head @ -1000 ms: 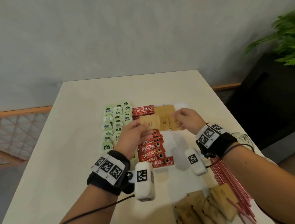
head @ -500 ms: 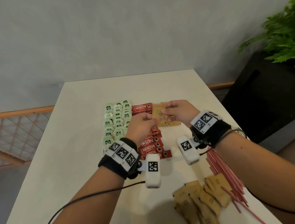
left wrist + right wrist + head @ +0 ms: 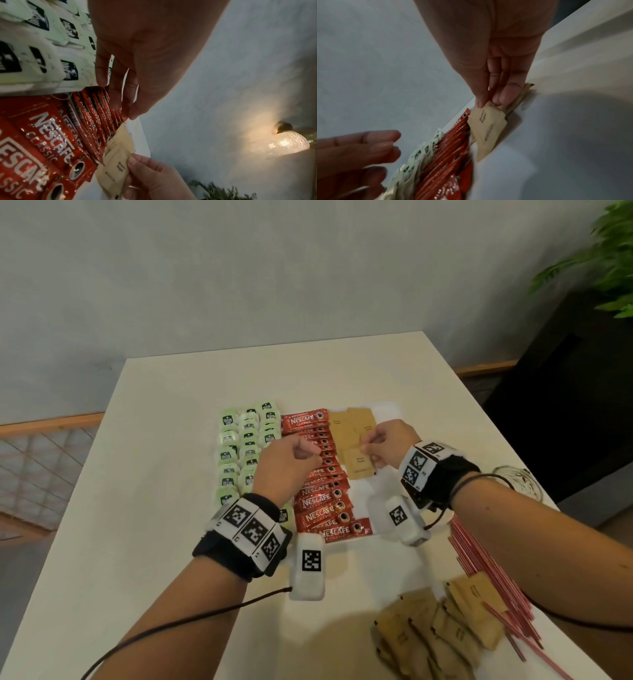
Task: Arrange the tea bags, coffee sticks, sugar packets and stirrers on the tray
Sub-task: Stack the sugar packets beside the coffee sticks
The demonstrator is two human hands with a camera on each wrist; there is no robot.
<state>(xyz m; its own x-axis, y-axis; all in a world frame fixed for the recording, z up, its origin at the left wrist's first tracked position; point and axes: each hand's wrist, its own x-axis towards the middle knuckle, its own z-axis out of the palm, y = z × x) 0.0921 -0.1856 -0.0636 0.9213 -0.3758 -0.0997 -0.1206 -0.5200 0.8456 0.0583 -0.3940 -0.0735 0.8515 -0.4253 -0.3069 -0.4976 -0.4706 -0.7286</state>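
Observation:
On the white tray [image 3: 368, 491] lie rows of green tea bags [image 3: 239, 446], a column of red coffee sticks [image 3: 322, 501] and a few brown sugar packets [image 3: 352, 422] at the far right. My right hand [image 3: 371, 446] pinches one brown sugar packet [image 3: 359, 470] by its corner, low over the tray beside the coffee sticks; the right wrist view shows the packet [image 3: 488, 121] between thumb and fingers. My left hand [image 3: 306, 455] hovers over the coffee sticks with loose fingers [image 3: 118, 94], holding nothing.
A heap of loose sugar packets [image 3: 438, 628] lies at the table's near right, with a bundle of red stirrers [image 3: 493, 583] beside it. A glass [image 3: 517, 481] stands by the right edge. A dark cabinet and plant [image 3: 603, 268] are at the right.
My left hand held a sugar packet a second ago. It has let go and drawn back left, and my right hand now has the packet lower, near the tray.

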